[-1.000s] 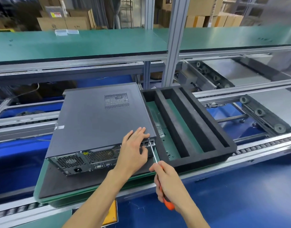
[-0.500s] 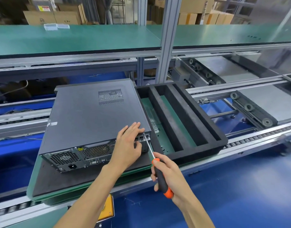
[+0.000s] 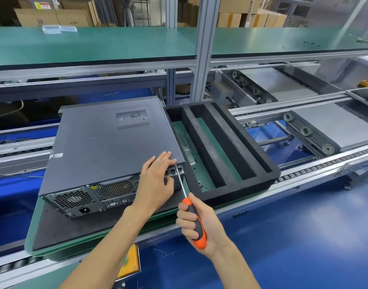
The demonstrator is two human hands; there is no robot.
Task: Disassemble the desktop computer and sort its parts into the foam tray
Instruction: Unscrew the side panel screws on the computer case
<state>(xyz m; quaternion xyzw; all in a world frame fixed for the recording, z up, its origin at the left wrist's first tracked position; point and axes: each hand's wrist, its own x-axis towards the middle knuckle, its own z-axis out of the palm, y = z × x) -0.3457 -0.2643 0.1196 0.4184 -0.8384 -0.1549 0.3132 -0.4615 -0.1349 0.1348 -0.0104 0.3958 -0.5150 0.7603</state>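
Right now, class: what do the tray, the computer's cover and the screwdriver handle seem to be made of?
Foam tray: matte black foam, soft-looking thick walls.
Computer cover: probably painted sheet metal, flat dark grey, punched vents.
Screwdriver handle: likely orange plastic with black rubbery grip, in the right hand.

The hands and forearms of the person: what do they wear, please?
Nothing shows on them. The left hand and the right hand have no gloves, and both forearms are bare up to the frame edge: no sleeves, no watch, no rings visible.

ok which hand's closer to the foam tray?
Right. The right hand grips the screwdriver just in front of the foam tray; the left hand rests on the computer case beside it.
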